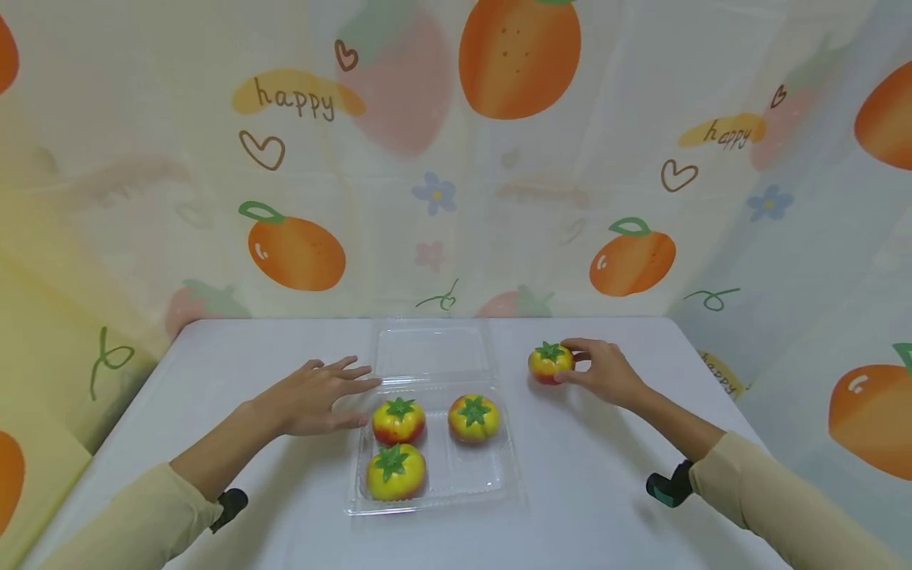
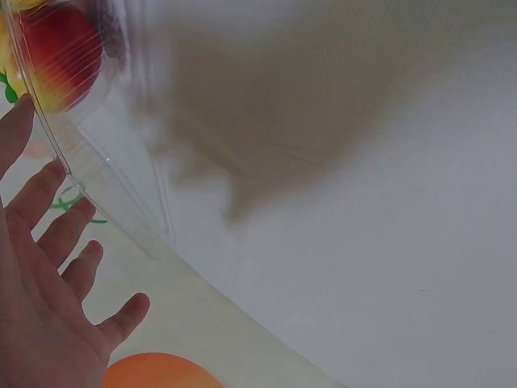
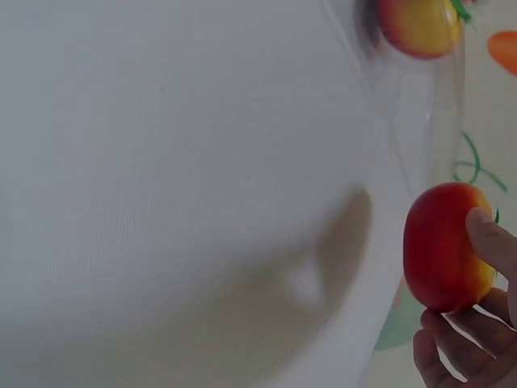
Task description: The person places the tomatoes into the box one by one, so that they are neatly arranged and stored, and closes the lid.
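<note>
- Red-and-yellow fruit (image 1: 542,367) with green leafy top, right of the tray towards the far side; apparently raised off the white table (image 1: 591,495), red underside facing the right wrist view.
- Pinched from the right between thumb and fingers of the right hand (image 1: 607,377); could slip and roll off, with smooth rounded skin and too light a hold as likely causes.
- Just left, clear tray (image 1: 473,475) holding far-left fruit (image 1: 399,423), near-left fruit (image 1: 400,479) and far-right fruit (image 1: 474,419); far-right one at risk of a knock from too low a pass overhead.
- At the tray's left edge, left hand (image 1: 313,398) with fingers spread, gripping nothing; cannot tell whether touching the rim. Could skew or tip thin plastic by uneven pressing, or nudge the far-left fruit with the thumb.
- Beyond, clear lid (image 1: 435,352) folded back; could swing up after a jolt to the tray.
- Farthest, printed cloth (image 1: 499,253).
</note>
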A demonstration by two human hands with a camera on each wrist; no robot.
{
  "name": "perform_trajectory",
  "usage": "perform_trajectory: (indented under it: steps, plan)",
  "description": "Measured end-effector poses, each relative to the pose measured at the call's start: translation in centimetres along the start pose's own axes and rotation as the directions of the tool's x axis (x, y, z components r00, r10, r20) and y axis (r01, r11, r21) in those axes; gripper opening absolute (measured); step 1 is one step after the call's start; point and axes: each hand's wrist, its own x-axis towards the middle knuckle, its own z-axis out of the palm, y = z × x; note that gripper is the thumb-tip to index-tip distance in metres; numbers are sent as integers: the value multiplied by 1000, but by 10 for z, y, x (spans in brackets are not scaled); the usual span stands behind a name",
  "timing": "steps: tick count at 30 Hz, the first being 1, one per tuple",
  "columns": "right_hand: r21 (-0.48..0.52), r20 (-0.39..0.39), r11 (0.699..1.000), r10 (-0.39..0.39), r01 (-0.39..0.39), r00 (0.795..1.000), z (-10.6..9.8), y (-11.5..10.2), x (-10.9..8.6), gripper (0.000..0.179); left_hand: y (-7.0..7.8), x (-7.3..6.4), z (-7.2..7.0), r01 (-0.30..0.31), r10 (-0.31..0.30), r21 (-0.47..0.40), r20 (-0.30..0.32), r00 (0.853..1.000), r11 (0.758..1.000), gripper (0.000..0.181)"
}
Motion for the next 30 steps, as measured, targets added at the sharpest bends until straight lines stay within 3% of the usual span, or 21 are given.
perform_trajectory:
  steps: [5,18,30]
  plan:
    - [2,10,1000,-28,28,1000,-2,-19,-10,58,0,0,0,-2,2,2,-6,1000,1000,61]
    - [57,51,982,-184,181,982,0,-61,-27,55,-1,0,1,1,-1,10,-13,1000,1000,61]
    - [137,121,957,-274,257,954,15,-81,-36,56,1,-1,0,20,-20,-3,-3,1000,1000,62]
